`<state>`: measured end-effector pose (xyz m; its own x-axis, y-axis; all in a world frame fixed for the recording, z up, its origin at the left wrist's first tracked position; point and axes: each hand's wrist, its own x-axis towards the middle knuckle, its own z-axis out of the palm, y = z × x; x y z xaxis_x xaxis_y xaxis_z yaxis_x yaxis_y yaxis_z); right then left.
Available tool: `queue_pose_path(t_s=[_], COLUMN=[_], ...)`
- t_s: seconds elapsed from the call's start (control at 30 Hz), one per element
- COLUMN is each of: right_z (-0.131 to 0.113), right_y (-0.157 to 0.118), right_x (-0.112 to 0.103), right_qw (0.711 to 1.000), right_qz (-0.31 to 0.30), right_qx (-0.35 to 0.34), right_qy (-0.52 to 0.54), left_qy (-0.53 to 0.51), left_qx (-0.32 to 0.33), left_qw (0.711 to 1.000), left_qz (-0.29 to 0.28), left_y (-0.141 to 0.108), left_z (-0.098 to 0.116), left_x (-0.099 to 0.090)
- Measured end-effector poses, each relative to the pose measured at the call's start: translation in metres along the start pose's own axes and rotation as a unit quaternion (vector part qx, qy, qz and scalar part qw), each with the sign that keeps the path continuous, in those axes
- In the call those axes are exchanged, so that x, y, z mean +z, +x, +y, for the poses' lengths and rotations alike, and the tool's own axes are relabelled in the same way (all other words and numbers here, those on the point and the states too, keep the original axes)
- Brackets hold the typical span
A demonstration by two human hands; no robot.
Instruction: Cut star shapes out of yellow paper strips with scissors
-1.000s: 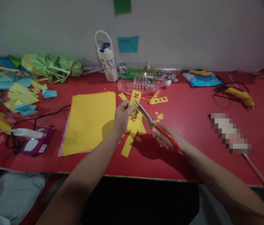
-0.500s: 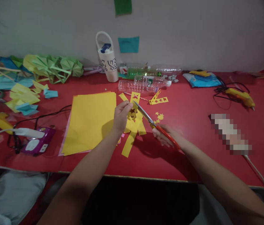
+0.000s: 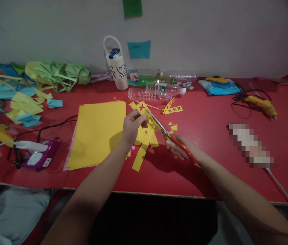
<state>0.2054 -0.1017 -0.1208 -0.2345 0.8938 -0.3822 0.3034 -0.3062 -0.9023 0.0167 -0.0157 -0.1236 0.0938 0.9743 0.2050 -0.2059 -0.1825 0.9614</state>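
My left hand [image 3: 133, 127] pinches a yellow paper strip [image 3: 151, 121] that has star-shaped holes in it. My right hand [image 3: 181, 147] is closed around the red handles of a pair of scissors [image 3: 183, 148], whose blades lie along the strip and point up to the left. Below the strip, more yellow paper strips [image 3: 140, 160] lie on the red table [image 3: 197, 180]. Several small yellow star cutouts [image 3: 173, 127] sit just beyond the scissors. Farther back is a folded strip with star holes [image 3: 176, 109].
A stack of yellow sheets [image 3: 100, 132] lies left of my hands. Plastic bottles [image 3: 149, 93] and a white tumbler [image 3: 118, 71] are along the wall. Corded glue guns [image 3: 262, 105] lie at both sides, with a purple power socket [image 3: 41, 154] at left and folded paper pieces [image 3: 54, 73] behind.
The strip in my left hand has turned from pointing up to slanting down toward the right, alongside the scissor blades. My right hand keeps nearly the same place.
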Motion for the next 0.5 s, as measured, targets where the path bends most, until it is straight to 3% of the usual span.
queue_pose_path(t_s=[0.33, 0.5], right_z=[-0.0023, -0.0039], right_y=[-0.0023, -0.0029], right_x=[-0.0029, -0.0054], right_qw=[0.998, 0.998], right_qz=[-0.054, -0.048], right_qx=[-0.035, -0.042], right_qy=[0.007, 0.004], left_qy=[-0.017, -0.028], left_qx=[-0.010, -0.001], left_qw=[1.000, 1.000], left_qz=[0.007, -0.003], left_y=[-0.0022, -0.0011], left_z=[0.0010, -0.0005], left_x=[0.0031, -0.0007])
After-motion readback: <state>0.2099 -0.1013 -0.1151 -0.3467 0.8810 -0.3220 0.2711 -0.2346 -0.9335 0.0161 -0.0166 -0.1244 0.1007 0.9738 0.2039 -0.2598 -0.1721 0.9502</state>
